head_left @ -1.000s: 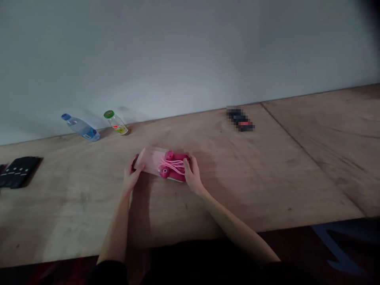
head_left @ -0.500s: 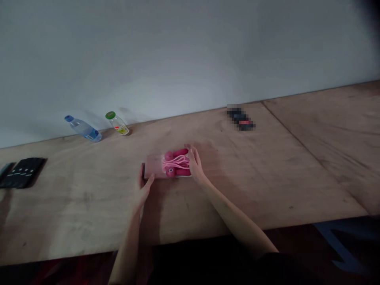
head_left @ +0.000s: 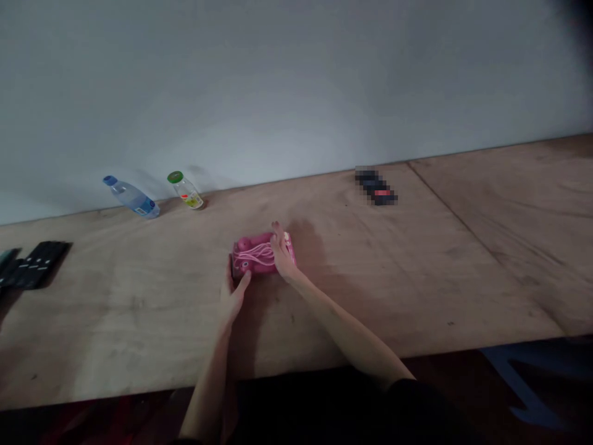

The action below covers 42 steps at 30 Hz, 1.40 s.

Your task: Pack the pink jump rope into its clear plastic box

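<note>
A pink jump rope (head_left: 256, 254), with its handles and bundled cord, lies inside a see-through plastic case (head_left: 236, 246) on the table. My left hand (head_left: 235, 296) grips the case's left end, thumb on the near side and fingers around the far left edge. My right hand (head_left: 282, 254) rests across the right part of the case, fingers stretched out and close together, covering some of the rope. A white and pink end piece shows just past those fingers.
A clear bottle with a blue cap (head_left: 134, 199) and a green-lidded bottle (head_left: 186, 190) stand near the wall. Black cases (head_left: 39, 266) lie at far left. A blurred dark item (head_left: 376, 186) lies at back right. The table's near edge runs by my body.
The jump rope has slid left into the clear case, up to its left end. My right hand has moved left with it, and my left hand slightly right.
</note>
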### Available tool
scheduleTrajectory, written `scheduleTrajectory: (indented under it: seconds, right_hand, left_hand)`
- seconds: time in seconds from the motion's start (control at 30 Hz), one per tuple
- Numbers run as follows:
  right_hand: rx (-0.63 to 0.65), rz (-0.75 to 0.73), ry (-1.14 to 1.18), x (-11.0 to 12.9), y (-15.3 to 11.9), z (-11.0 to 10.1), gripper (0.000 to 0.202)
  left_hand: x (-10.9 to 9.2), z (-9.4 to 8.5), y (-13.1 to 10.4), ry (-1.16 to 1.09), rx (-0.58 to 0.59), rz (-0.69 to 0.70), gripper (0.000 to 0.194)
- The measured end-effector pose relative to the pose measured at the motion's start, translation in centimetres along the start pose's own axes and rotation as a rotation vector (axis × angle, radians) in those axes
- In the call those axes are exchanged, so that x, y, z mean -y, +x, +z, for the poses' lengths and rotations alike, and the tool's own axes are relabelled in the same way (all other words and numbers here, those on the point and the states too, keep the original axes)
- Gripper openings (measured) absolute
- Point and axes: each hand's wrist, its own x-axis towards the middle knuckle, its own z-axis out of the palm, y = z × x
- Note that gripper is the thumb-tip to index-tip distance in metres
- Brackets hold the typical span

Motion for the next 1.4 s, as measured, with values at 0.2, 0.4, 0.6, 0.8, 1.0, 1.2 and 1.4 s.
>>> scheduleTrajectory:
  seconds: [0.2,0.4,0.6,0.8,1.0,1.2,1.4]
  right_hand:
    - [-0.032,0.007,-0.012,-0.2,-0.1,0.6,0.083]
    - [-0.021,-0.169,-0.284,2.6,-1.0,-2.4,0.07]
    - [0.008,-0.244,-0.488,4.1,-2.6,-10.4,0.045]
    - [0.116,-0.166,-0.505,2.2,-4.1,-12.7,0.042]
    - [0.111,-0.124,-0.603,2.7,-4.9,-12.6,0.027]
    - [0.107,-0.063,-0.447,3.0,-6.7,-11.2,0.015]
    - [0.166,-0.092,-0.275,2.4,-7.8,-9.4,0.026]
  left_hand:
    - [-0.4,0.7,-0.1,0.179,-0.056,0.01,0.076]
    - [1.4,-0.4,2.3,0.212,0.02,-0.056,0.075]
    - [2.1,-3.5,10.3,0.261,0.288,-0.007,0.067]
    - [1.3,-1.7,15.2,0.297,0.313,0.167,0.057]
    - [2.4,1.2,10.8,0.299,-0.012,0.136,0.05]
    - [1.4,0.9,4.8,0.225,0.156,0.143,0.05]
    - [-0.2,-0.1,3.7,0.373,0.39,0.24,0.1]
